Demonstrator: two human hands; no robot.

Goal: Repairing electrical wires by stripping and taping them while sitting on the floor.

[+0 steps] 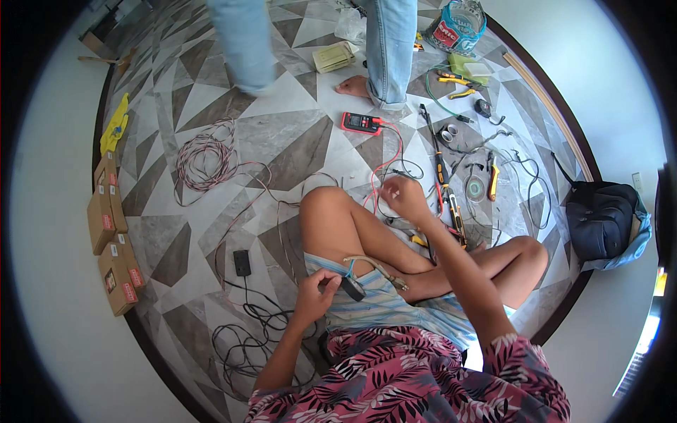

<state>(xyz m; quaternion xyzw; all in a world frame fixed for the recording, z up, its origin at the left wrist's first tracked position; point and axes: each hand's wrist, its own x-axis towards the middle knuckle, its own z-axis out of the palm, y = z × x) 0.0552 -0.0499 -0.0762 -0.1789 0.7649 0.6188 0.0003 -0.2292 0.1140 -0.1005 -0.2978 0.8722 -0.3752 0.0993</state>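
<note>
Where the person sits cross-legged, these things are seen:

Floor: a tiled floor [282,141] in grey and white triangles is bounded by pale walls.
Left edge of floor: small cardboard boxes [113,240] are stacked beside a yellow cloth [116,125].
Far edge: a mesh basket [462,25] is stood there; its contents cannot be told. Another person's jeans-clad legs [388,49] are seen beside it.
Right edge: a dark bag [603,218] is laid shut.
Middle: a red meter [361,123], a wire coil [206,158] and a screwdriver [441,169] are spread out.
Left hand [315,292]: pinched on a roll of black tape [352,288], held over the lap.
Right hand [403,197]: closed around thin wires [381,169], just past the knee.
</note>
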